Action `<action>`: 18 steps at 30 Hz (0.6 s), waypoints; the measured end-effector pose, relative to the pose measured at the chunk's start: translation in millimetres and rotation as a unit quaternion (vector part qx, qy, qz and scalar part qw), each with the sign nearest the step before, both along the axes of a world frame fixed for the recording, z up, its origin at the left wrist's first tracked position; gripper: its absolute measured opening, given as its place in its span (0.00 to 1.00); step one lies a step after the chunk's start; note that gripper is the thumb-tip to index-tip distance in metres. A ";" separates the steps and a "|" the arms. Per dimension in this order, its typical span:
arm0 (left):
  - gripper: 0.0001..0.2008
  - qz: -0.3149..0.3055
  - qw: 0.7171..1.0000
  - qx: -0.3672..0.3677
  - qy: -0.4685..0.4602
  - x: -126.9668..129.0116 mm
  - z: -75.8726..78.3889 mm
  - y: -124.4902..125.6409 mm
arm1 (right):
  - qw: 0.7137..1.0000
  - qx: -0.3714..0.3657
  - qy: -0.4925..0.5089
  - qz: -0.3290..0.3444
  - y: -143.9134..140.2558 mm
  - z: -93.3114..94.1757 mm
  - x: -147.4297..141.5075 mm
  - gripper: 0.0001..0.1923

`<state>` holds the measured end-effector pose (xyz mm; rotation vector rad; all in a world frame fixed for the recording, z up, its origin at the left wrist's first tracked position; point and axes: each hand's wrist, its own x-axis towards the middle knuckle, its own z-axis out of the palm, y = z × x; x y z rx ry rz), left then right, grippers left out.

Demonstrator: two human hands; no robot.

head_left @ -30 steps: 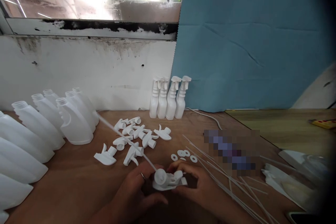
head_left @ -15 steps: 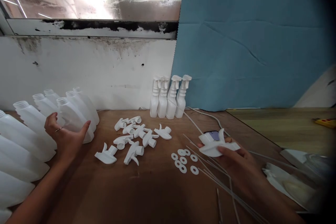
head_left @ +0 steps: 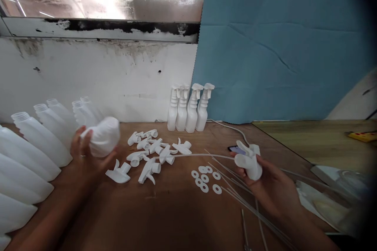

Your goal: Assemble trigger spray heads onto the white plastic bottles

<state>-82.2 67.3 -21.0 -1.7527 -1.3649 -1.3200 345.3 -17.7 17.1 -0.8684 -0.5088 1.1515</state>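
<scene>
A white plastic bottle (head_left: 106, 135), blurred by motion and tilted, is gripped in my left hand (head_left: 88, 153) above the table beside the other bottles. My right hand (head_left: 262, 176) is closed around a white spray trigger head (head_left: 249, 162). From that head a thin clear dip tube (head_left: 203, 155) runs out leftward, over the loose parts. Several loose trigger heads (head_left: 150, 170) lie between my hands. Flat white ring washers (head_left: 204, 178) lie scattered to the left of my right hand.
Several open-necked bottles (head_left: 38, 137) stand in rows at the left. Several finished spray bottles (head_left: 193, 110) stand against the wall. More thin tubes (head_left: 250, 204), a phone (head_left: 237, 149) and clear plastic bags (head_left: 326, 204) lie at the right; a yellow tool (head_left: 363, 136) is farther off.
My left hand has lifted the bottle out of the row, tipping it and moving it right. My right hand has turned the trigger head so its tube points left.
</scene>
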 end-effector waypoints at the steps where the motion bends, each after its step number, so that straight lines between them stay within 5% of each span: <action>1: 0.45 -0.021 0.998 0.009 0.059 7.4 2.0 -2.5 | 1.000 0.006 0.005 -0.006 0.1 0.2 2.0 0.10; 5: 0.42 -0.070 0.974 0.008 0.217 26.6 3.7 -10.4 | 0.999 0.021 0.006 -0.044 0.4 -1.4 9.9 0.05; 18: 0.37 -0.083 0.971 -0.014 0.222 32.4 1.4 -16.0 | 0.996 0.053 -0.017 -0.069 3.2 -7.6 13.9 0.03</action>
